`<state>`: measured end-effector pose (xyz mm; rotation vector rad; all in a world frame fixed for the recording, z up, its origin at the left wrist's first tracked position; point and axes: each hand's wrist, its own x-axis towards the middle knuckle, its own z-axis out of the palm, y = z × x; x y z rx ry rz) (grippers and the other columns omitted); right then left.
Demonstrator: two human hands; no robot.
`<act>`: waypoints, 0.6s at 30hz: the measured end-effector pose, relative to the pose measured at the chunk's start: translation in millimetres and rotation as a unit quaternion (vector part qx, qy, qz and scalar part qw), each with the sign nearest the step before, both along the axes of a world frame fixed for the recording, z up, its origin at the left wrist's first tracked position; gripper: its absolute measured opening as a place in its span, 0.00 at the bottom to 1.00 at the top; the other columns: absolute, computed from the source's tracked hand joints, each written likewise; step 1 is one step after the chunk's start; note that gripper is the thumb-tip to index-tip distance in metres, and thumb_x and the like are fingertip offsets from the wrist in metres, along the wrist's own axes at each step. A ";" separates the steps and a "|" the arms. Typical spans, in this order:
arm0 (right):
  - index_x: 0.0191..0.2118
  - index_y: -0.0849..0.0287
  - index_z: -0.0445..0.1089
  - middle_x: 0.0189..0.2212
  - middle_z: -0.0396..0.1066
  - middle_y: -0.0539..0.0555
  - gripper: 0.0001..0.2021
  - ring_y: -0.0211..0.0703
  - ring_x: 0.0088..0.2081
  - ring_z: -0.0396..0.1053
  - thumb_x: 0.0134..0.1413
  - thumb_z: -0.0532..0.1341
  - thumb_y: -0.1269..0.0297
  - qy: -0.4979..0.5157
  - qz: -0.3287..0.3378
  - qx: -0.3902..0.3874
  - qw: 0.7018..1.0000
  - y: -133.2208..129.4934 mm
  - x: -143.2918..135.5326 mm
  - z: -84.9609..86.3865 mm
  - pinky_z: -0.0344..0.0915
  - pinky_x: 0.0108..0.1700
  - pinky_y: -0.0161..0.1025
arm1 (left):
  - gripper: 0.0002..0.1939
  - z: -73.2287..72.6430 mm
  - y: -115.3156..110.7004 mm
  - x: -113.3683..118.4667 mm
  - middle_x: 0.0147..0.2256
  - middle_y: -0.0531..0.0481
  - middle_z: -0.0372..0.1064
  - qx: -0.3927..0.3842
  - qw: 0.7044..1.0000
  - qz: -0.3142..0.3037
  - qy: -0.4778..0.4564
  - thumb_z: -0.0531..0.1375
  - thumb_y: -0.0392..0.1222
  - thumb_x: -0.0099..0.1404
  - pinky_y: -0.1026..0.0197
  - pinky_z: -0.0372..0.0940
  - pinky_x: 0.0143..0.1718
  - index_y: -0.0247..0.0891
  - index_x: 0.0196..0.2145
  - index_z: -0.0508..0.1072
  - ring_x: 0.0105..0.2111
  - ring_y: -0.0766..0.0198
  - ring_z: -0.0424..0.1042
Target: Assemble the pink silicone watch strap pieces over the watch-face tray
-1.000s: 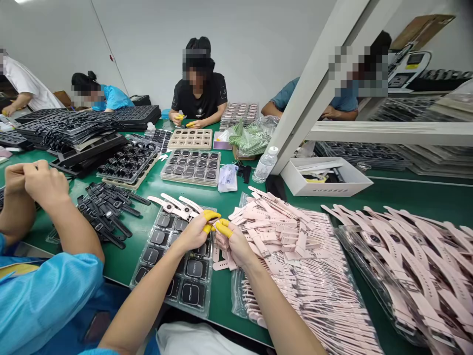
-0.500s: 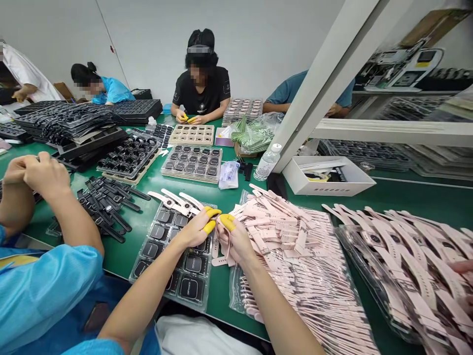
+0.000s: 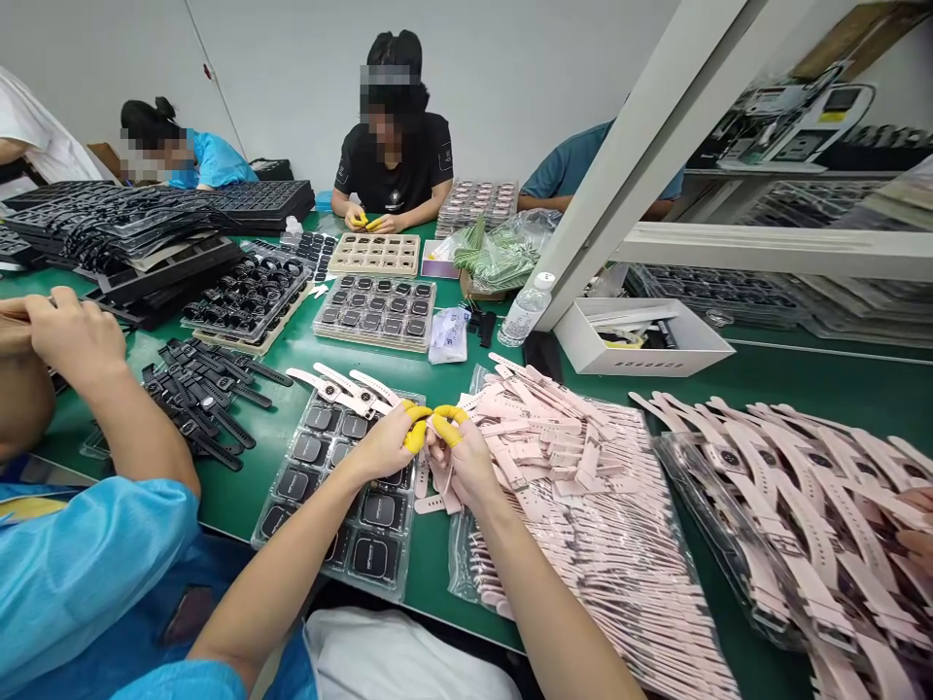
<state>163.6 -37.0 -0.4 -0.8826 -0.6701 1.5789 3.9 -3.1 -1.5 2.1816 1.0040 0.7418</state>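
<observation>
My left hand (image 3: pixel 390 443) and my right hand (image 3: pixel 466 461) meet over the right edge of a clear tray (image 3: pixel 405 554), yellow covers on their fingertips. The right hand is closed round a pink watch strap (image 3: pixel 441 478), partly hidden by its fingers. Thumb and finger of the left hand pinch together against the right fingertips; what they grip is hidden. Dark square watch faces (image 3: pixel 376 509) sit in the tray's compartments. Across its far end lie pink-strapped watches (image 3: pixel 368 400). A heap of loose pink straps (image 3: pixel 543 428) is right beside my right hand, on bagged rows of straps (image 3: pixel 598 574).
Black straps (image 3: pixel 208 394) lie left, near a co-worker's hands (image 3: pixel 77 335). Another tray of watch faces (image 3: pixel 375 309), a bottle (image 3: pixel 526 311) and a white box (image 3: pixel 641 355) stand farther back. Trayed pink watches (image 3: pixel 794 486) are at right, with another person's hand (image 3: pixel 916 525) there.
The view has shifted slightly. My fingers have curled closer together, and less of the strap shows between them. At far right, the other person's hand reaches farther into view.
</observation>
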 end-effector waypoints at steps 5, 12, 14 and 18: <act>0.43 0.54 0.64 0.21 0.69 0.43 0.24 0.31 0.16 0.56 0.49 0.73 0.48 -0.034 0.013 -0.004 0.999 -0.5 -0.4 -2.8 0.47 0.17 0.27 | 0.11 6.7 -2.5 -2.0 0.42 0.43 0.71 -0.012 0.999 -0.018 0.037 0.51 0.37 0.73 0.52 0.69 0.53 0.38 0.42 0.74 0.45 0.55 0.70; 0.43 0.53 0.65 0.21 0.67 0.42 0.25 0.31 0.18 0.57 0.48 0.75 0.48 -0.007 -0.003 -0.009 1.000 -0.6 -0.1 1.1 0.50 0.18 0.27 | 0.17 -1.4 0.8 -6.3 0.52 0.40 0.72 -0.116 0.983 0.001 -0.144 0.57 0.43 0.73 0.50 0.68 0.58 0.38 0.57 0.69 0.53 0.54 0.73; 0.41 0.53 0.65 0.22 0.66 0.43 0.24 0.31 0.18 0.58 0.48 0.74 0.46 0.011 0.015 -0.020 1.000 -1.6 -0.1 1.7 0.52 0.18 0.28 | 0.18 -3.9 2.0 -4.8 0.49 0.41 0.73 -0.146 0.968 0.025 -0.204 0.63 0.46 0.70 0.53 0.70 0.53 0.37 0.54 0.71 0.49 0.54 0.75; 0.35 0.55 0.63 0.21 0.60 0.42 0.25 0.30 0.17 0.53 0.50 0.72 0.42 0.045 0.135 -0.057 0.988 -3.6 -0.8 0.4 0.50 0.18 0.29 | 0.13 -4.5 2.6 2.3 0.43 0.44 0.76 -0.136 0.946 0.070 -0.286 0.68 0.48 0.65 0.55 0.71 0.50 0.37 0.42 0.76 0.44 0.56 0.76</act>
